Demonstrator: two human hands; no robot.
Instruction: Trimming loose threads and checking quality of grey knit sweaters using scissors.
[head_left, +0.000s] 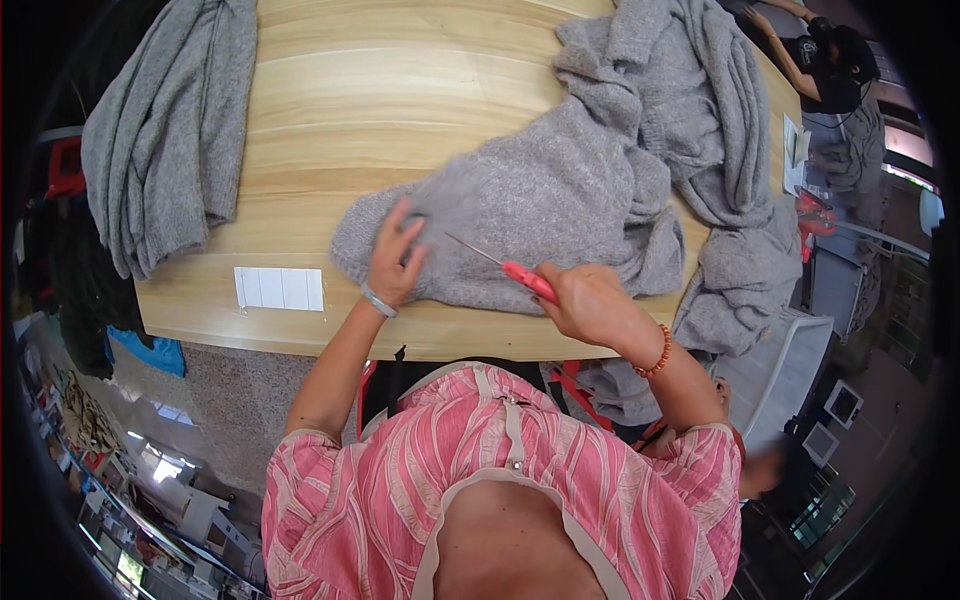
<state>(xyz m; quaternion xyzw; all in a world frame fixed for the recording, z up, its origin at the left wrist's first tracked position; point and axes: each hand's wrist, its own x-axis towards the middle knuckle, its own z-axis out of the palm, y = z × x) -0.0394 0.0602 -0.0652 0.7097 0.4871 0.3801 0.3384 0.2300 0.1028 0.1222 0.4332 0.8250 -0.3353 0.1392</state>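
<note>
A grey knitted garment (540, 190) lies bunched toward its right side on the table in front of me. My left hand (392, 262) is at the garment's left end, its fingers apart and partly smeared by motion. Close by, the fabric is blurred too. In my closed right hand (595, 305) is a red-handled tool (527, 281) with a thin metal shaft. Its tip points up and left, over the garment near my left hand. Whether the tip touches the knit, I cannot tell.
More grey knitwear is heaped at the right (710, 120) and hangs folded over the table's left edge (175, 130). A white paper strip (279, 289) lies on the wooden table (400, 90) near its front edge. Another person (830, 65) works at the far right.
</note>
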